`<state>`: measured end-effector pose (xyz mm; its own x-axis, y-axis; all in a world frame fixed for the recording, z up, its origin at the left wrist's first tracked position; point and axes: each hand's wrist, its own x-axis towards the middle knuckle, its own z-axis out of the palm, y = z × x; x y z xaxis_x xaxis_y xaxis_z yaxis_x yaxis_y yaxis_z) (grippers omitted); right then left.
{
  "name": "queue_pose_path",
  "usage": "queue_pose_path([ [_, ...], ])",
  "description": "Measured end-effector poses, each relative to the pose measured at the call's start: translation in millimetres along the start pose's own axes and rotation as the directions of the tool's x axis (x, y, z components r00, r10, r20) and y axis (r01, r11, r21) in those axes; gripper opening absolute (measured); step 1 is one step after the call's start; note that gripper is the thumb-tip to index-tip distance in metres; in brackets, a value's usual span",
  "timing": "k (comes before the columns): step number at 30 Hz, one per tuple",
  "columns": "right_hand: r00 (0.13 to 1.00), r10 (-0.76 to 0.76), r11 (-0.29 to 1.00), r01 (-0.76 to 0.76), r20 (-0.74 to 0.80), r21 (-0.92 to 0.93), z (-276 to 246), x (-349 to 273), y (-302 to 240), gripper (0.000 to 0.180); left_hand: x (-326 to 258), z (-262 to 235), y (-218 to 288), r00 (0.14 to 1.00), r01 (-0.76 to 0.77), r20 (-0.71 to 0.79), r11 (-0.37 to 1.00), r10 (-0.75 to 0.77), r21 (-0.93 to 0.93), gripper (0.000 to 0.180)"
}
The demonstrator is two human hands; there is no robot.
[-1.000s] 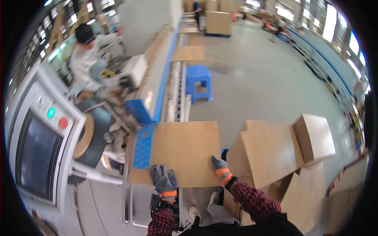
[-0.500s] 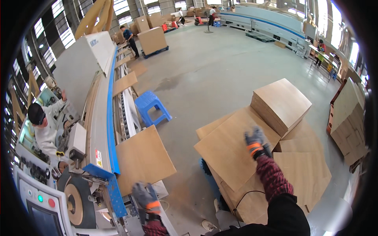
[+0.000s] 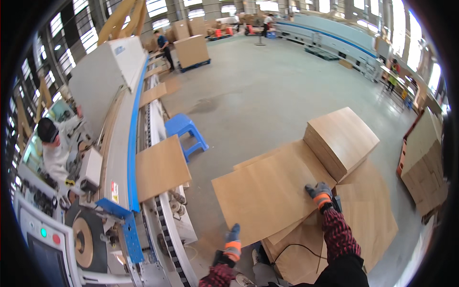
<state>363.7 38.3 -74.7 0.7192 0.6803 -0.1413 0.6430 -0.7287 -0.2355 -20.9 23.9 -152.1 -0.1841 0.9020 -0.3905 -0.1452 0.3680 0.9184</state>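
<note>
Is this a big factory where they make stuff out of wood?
Most likely, yes: a woodworking factory hall. Stacks of wood panels lie on the concrete floor, a long machine with a blue rail carries a panel along its conveyor, and the gloved right hand rests on a top panel.

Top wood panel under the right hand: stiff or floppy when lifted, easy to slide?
Probably stiff: the panel overhangs the stack without sagging. Likely awkward, being far wider than the right hand. Its smooth face may slide readily.
</note>
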Motion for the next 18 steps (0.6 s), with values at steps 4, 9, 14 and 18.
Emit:
queue_pose_path([
  [4,0.914,-0.148,0.973,0.065,0.377,0.223,30,-34,-5,0.063,-37,-87,73,1.000,0.004,-0.019,0.993,-0.002,0.116,0.037],
  [9,0.831,-0.454,0.841,0.282,0.320,0.461,77,-141,-15,0.048,-124,-193,83,0.985,0.047,-0.168,0.996,-0.033,0.080,0.038],
  [14,0.787,-0.438,0.826,0.162,0.434,0.540,96,-267,-61,0.044,-211,-282,66,0.736,0.394,-0.649,0.656,0.194,0.643,0.053],
  [18,0.809,-0.440,0.650,-0.013,0.391,0.760,141,-354,-77,0.037,-231,-312,49,0.657,0.294,-0.409,0.284,0.633,0.912,0.063],
])
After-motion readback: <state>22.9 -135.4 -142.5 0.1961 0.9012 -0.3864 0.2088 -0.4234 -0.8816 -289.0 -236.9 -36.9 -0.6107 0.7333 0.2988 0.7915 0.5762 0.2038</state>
